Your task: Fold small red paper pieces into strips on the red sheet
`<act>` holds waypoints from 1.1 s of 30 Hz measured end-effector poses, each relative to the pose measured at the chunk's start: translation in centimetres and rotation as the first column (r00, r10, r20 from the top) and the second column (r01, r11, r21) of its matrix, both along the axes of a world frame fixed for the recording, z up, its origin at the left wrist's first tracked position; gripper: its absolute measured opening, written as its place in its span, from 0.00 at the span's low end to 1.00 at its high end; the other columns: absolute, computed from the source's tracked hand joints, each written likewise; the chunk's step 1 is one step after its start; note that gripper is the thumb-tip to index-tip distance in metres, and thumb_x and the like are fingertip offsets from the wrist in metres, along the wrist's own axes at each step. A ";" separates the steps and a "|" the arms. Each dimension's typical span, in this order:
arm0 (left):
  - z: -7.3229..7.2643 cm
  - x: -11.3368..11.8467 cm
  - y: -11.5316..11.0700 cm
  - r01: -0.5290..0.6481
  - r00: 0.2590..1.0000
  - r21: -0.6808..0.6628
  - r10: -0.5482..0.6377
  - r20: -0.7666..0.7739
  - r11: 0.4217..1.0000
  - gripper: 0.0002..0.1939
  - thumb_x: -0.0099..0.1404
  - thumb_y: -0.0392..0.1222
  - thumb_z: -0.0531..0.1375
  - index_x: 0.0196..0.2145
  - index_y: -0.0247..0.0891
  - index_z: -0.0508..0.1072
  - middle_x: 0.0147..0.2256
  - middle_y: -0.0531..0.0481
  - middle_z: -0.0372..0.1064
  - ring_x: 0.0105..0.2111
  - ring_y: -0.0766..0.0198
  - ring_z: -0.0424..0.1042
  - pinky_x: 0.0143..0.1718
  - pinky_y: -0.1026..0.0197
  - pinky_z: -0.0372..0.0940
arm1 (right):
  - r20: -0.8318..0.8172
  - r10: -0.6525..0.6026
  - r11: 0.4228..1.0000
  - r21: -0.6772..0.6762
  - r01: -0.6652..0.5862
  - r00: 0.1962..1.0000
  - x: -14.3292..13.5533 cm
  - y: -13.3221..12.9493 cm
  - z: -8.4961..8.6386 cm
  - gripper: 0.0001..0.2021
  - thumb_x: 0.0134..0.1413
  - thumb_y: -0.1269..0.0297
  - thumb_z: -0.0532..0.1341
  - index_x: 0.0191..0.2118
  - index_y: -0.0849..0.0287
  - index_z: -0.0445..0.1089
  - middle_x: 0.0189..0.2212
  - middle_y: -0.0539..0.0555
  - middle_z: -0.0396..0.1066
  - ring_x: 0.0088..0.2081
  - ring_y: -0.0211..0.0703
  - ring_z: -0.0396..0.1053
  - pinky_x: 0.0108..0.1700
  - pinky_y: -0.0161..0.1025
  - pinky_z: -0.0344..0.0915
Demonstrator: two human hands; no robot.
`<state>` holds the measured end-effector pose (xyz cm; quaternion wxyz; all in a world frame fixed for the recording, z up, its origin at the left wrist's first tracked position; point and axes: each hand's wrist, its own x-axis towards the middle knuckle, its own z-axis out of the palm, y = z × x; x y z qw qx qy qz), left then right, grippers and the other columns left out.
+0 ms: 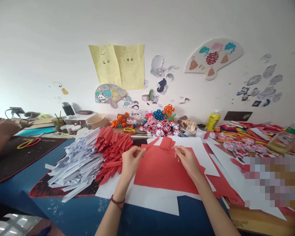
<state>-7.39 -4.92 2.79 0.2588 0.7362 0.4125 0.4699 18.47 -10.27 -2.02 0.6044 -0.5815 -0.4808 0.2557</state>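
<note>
My left hand [132, 160] is closed in a pinch on one end of a narrow red paper strip [152, 143], which slants up to the right. Beneath both hands lies a large red paper sheet [166, 172]. A small stack of red paper pieces [166, 143] rests on its far edge, between the hands. To the right of that stack, my right hand [186, 160] has its thumb and fingertips pinched together; whatever is between them, I cannot make out. Left of my left hand are a heap of red folded strips [113, 152] and a heap of white folded strips [76, 162].
White paper sheets [149, 200] lie under the red one. Finished red-and-white paper balls [159, 128] and a yellow bottle [213, 120] stand along the wall. At far left, another person's hand [5, 127] is near scissors [29, 143] on a dark mat.
</note>
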 end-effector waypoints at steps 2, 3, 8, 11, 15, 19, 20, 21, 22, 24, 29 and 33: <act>1.0 -2.7 0.2 -0.212 0.968 0.090 0.222 -0.113 0.973 0.16 0.67 0.52 0.56 0.33 0.38 0.76 0.27 0.51 0.75 0.28 0.65 0.71 0.31 0.65 0.60 | 0.012 0.018 0.999 -0.029 -0.018 1.000 -0.1 -0.2 0.0 0.22 0.54 0.45 0.59 0.42 0.61 0.72 0.20 0.51 0.67 0.20 0.40 0.61 0.23 0.36 0.57; 1.5 -4.0 0.4 -0.325 0.915 0.169 0.354 -0.195 0.931 0.15 0.68 0.50 0.54 0.34 0.39 0.76 0.29 0.50 0.75 0.29 0.63 0.71 0.31 0.64 0.58 | 0.024 0.026 0.999 -0.043 -0.025 0.999 -0.2 -0.3 0.0 0.22 0.54 0.45 0.59 0.42 0.61 0.73 0.21 0.51 0.67 0.20 0.40 0.62 0.24 0.36 0.57; 2.6 -8.0 2.1 -0.565 0.566 0.452 0.723 -0.397 0.690 0.18 0.71 0.47 0.48 0.35 0.38 0.75 0.33 0.44 0.75 0.32 0.57 0.70 0.28 0.61 0.49 | 0.106 0.065 0.995 -0.083 -0.056 0.992 -0.2 -0.7 0.1 0.19 0.56 0.49 0.57 0.42 0.60 0.73 0.21 0.51 0.69 0.21 0.40 0.64 0.26 0.37 0.59; 2.5 -8.1 2.9 -0.542 0.488 0.504 0.740 -0.463 0.673 0.19 0.71 0.47 0.47 0.33 0.36 0.73 0.32 0.41 0.74 0.33 0.56 0.69 0.29 0.60 0.48 | 0.129 0.075 0.992 -0.111 -0.061 0.989 -0.3 -1.0 0.1 0.18 0.57 0.51 0.57 0.42 0.60 0.73 0.21 0.51 0.69 0.21 0.41 0.65 0.26 0.37 0.60; 2.2 -7.3 3.0 -0.554 0.460 0.494 0.741 -0.489 0.670 0.17 0.70 0.46 0.48 0.35 0.36 0.73 0.34 0.41 0.73 0.34 0.55 0.69 0.29 0.60 0.48 | 0.165 0.079 0.988 -0.141 -0.056 0.983 -0.5 -1.3 0.3 0.16 0.57 0.53 0.56 0.40 0.60 0.73 0.20 0.51 0.69 0.21 0.41 0.66 0.25 0.36 0.60; 1.9 -6.4 2.0 -0.602 0.488 0.477 0.768 -0.416 0.640 0.13 0.70 0.46 0.50 0.41 0.39 0.72 0.39 0.45 0.74 0.37 0.56 0.70 0.30 0.60 0.50 | 0.203 0.093 0.987 -0.147 -0.064 0.975 -0.7 -1.5 0.6 0.16 0.58 0.53 0.56 0.40 0.59 0.74 0.21 0.52 0.70 0.22 0.42 0.67 0.26 0.36 0.60; 1.7 -5.9 1.7 -0.587 0.507 0.485 0.761 -0.404 0.648 0.13 0.70 0.46 0.50 0.42 0.39 0.72 0.39 0.45 0.74 0.38 0.56 0.71 0.30 0.60 0.51 | 0.207 0.090 0.987 -0.149 -0.060 0.974 -0.8 -1.5 0.7 0.16 0.58 0.53 0.56 0.40 0.59 0.74 0.21 0.52 0.70 0.22 0.42 0.67 0.26 0.36 0.60; 1.6 -5.2 1.4 -0.560 0.532 0.492 0.745 -0.403 0.667 0.13 0.70 0.45 0.50 0.42 0.39 0.72 0.39 0.45 0.74 0.38 0.57 0.71 0.31 0.59 0.52 | 0.211 0.086 0.987 -0.150 -0.055 0.974 -0.9 -1.5 0.7 0.16 0.58 0.53 0.56 0.40 0.59 0.74 0.21 0.52 0.71 0.22 0.42 0.67 0.26 0.36 0.60; 1.4 -4.3 1.1 -0.518 0.566 0.495 0.713 -0.414 0.698 0.13 0.70 0.44 0.50 0.41 0.39 0.72 0.39 0.46 0.74 0.38 0.57 0.71 0.32 0.59 0.52 | 0.213 0.081 0.988 -0.146 -0.050 0.974 -0.9 -1.6 0.8 0.16 0.58 0.53 0.56 0.39 0.59 0.74 0.21 0.52 0.71 0.22 0.42 0.67 0.26 0.36 0.60; 1.1 -1.8 0.6 -0.372 0.637 0.490 0.601 -0.483 0.788 0.12 0.70 0.42 0.50 0.41 0.40 0.73 0.37 0.46 0.74 0.38 0.57 0.70 0.35 0.58 0.53 | 0.212 0.071 0.990 -0.135 -0.043 0.975 -1.1 -1.6 1.0 0.15 0.58 0.54 0.56 0.39 0.58 0.74 0.21 0.52 0.71 0.22 0.42 0.67 0.26 0.37 0.61; 0.2 7.4 1.7 0.135 0.675 0.380 0.195 -0.711 0.915 0.10 0.68 0.36 0.52 0.43 0.36 0.72 0.40 0.43 0.73 0.42 0.54 0.69 0.41 0.55 0.54 | 0.168 0.025 0.996 -0.093 -0.009 0.985 -1.2 -1.7 1.1 0.14 0.58 0.57 0.55 0.40 0.59 0.74 0.20 0.51 0.69 0.21 0.42 0.66 0.26 0.37 0.61; -1.5 13.2 4.2 0.177 0.692 0.352 0.138 -0.708 0.919 0.13 0.68 0.44 0.56 0.43 0.33 0.73 0.41 0.38 0.73 0.44 0.51 0.69 0.44 0.53 0.55 | 0.136 -0.037 0.999 -0.027 0.041 0.990 -0.9 -1.5 1.0 0.12 0.58 0.59 0.56 0.41 0.60 0.73 0.21 0.51 0.69 0.22 0.41 0.66 0.26 0.37 0.61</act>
